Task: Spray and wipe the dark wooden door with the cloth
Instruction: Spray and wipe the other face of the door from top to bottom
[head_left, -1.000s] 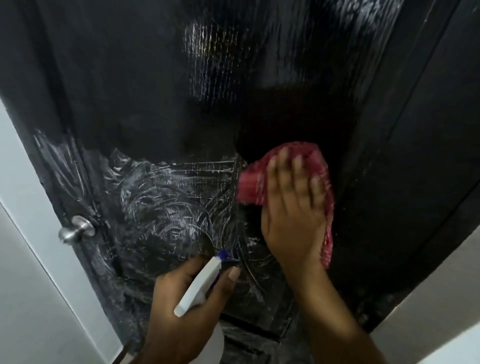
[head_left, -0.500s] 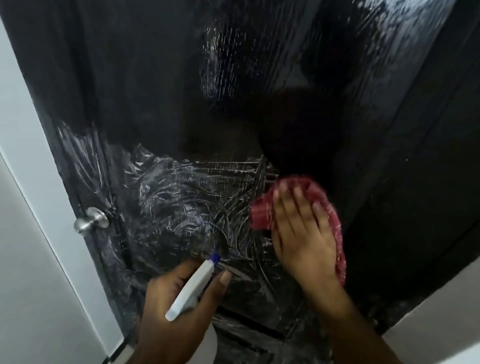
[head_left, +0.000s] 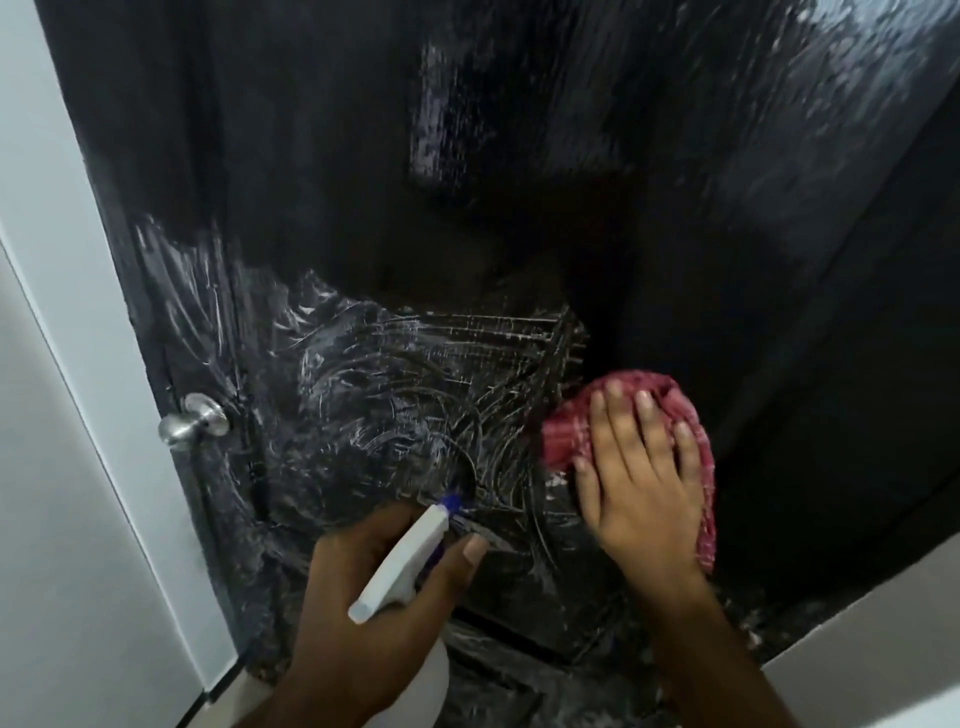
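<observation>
— Down the door (head_left: 467, 182) goes the cloth (head_left: 563, 439): a second ago its top edge stood well above the knob (head_left: 192, 421), and now that edge is only a little above the knob's level, well off to its right.
— And the right hand (head_left: 644, 483)?
— Flat on top of the cloth, fingers straight and slightly fanned, pressing it against the wood. Nothing is pinched. Red fabric shows past the fingertips, left of the thumb and down the hand's outer edge.
— Where on the door is that?
— At the right edge of the white soapy streaks (head_left: 374, 395). The swirls spread from there leftwards towards the knob and downwards past the wrist. Above the cloth and to its right the panel is dark and glossy.
— The left hand (head_left: 363, 623)?
— Low in view, fingers and thumb curled round the neck of the spray bottle (head_left: 400, 566). Its white head points up at the door, the blue nozzle (head_left: 451, 503) close to the streaked patch, left of the other hand's thumb. Whether a finger sits on the trigger I cannot tell.
— Do the hands touch?
— No, they are apart. Pale wall (head_left: 78, 260) runs along the door's left edge, beside the knob
</observation>
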